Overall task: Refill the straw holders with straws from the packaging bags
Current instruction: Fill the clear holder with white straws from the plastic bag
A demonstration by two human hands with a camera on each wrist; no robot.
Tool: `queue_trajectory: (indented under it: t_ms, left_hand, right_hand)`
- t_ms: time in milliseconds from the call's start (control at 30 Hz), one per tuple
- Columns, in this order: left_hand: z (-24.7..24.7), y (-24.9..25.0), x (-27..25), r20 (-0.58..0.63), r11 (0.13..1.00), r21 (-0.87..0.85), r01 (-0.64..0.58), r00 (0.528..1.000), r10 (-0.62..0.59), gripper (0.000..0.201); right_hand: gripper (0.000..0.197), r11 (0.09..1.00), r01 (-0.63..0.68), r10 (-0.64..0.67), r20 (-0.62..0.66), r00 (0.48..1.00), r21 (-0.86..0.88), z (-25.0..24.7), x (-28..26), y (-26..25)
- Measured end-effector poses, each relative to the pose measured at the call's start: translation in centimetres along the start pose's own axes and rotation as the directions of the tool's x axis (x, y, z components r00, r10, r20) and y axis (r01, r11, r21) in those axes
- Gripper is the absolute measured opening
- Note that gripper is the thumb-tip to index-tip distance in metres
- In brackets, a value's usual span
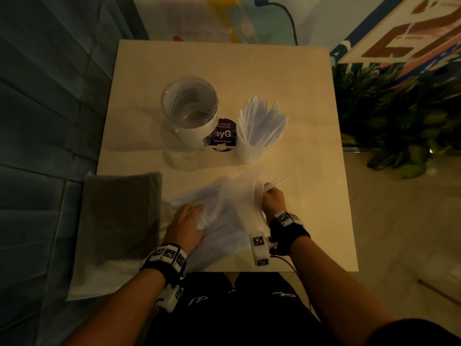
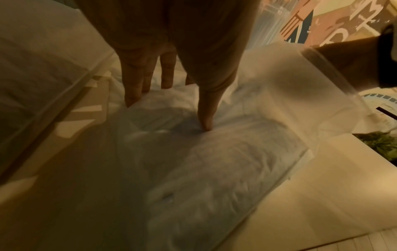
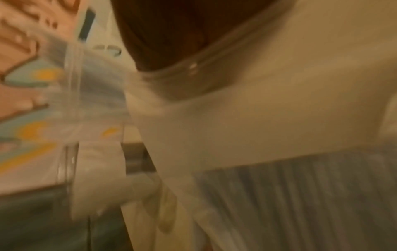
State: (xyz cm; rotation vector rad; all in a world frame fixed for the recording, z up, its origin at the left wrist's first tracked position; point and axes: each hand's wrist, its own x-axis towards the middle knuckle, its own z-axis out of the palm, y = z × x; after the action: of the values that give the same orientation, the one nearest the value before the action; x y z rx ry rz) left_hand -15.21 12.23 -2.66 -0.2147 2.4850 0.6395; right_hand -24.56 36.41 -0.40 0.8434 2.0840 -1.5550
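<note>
Left hand (image 1: 185, 222): fingers straight, pressing the packaging bag (image 1: 224, 216) flat on the bench (image 1: 311, 146).
Right hand (image 1: 273, 197): curled round a bundle of straws (image 1: 274, 183) at the bag mouth.
Holders: empty holder (image 1: 190, 108) at far left; filled holder (image 1: 259, 131) beside it.
Risk: loose straws may fan out and spill if the grip slackens; the bag may drag along.
</note>
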Motion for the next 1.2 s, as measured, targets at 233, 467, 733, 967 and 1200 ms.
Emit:
queue_trajectory:
  t_ms: [233,467,733,967,1200]
  left_hand:
    - [0.0,0.2,-0.2,0.004,1.0,0.012,0.004,1.0,-0.005,0.078]
    - [0.0,-0.2,-0.5,-0.012,0.999,0.029,-0.021,1.0,0.022,0.078]
    - [-0.6,0.3,-0.6,-0.005,1.0,0.006,0.006,1.0,-0.006,0.076]
    - [-0.7,0.4,-0.6,-0.01,1.0,-0.03,-0.005,1.0,0.005,0.073]
    - [-3.8,4.1,-0.8,-0.172,0.969,-0.203,-0.141,0.979,0.106,0.062]
  right_hand:
    - [0.03,0.991,-0.13,0.13,0.16,0.979,-0.013,1.0,-0.6,1.2]
    - [0.029,0.984,-0.055,0.079,0.138,0.987,-0.168,1.7,-0.4,-0.1]
    - [0.015,0.994,0.11,-0.11,0.006,0.994,-0.007,-4.9,-1.7,-3.0]
    - [0.013,0.893,0.394,-0.406,-0.01,0.914,-0.217,-9.8,-4.9,-9.5]
    - [0.009,0.713,0.652,-0.675,0.0,0.738,-0.26,-10.4,-9.1,-15.6]
